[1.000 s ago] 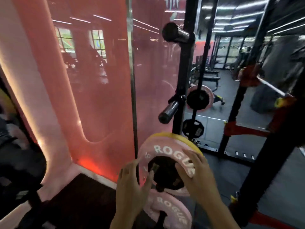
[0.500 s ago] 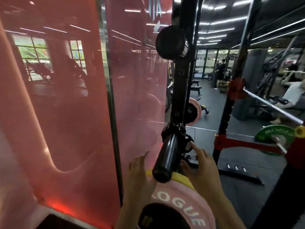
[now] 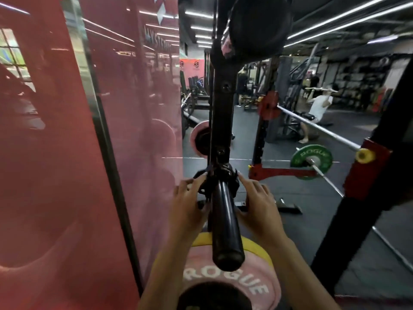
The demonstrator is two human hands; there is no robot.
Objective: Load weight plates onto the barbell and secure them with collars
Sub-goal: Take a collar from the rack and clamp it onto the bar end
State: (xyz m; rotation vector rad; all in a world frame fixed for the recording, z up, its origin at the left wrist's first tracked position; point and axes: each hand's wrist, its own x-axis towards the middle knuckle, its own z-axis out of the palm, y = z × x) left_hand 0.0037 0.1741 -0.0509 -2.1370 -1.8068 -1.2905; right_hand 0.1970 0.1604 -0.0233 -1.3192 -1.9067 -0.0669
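Observation:
A black storage peg point(image 3: 225, 224) sticks out of the black rack upright point(image 3: 220, 113) toward me. Black collars point(image 3: 223, 175) are clamped at its base. My left hand point(image 3: 187, 202) reaches along the peg's left side, fingertips touching a collar ring point(image 3: 199, 186). On the other side my right hand point(image 3: 257, 204) has its straight fingers touching the collar there. Below the peg hangs a pink ROGUE plate point(image 3: 225, 280) with a yellow plate point(image 3: 257, 246) behind it. The barbell point(image 3: 312, 128) lies across the rack at right with a green plate point(image 3: 311, 158) on its far end.
A red glossy wall panel point(image 3: 55, 153) fills the left. A second peg point(image 3: 259, 27) juts out overhead. A black upright with a red bracket point(image 3: 368, 171) stands at right. Another pink plate point(image 3: 199, 139) hangs further back. A person point(image 3: 318, 106) lifts in the background.
Both hands left the pink plate's hub and rose along the peg to the collars at its base. My view tilted upward, bringing the barbell and green plate into sight.

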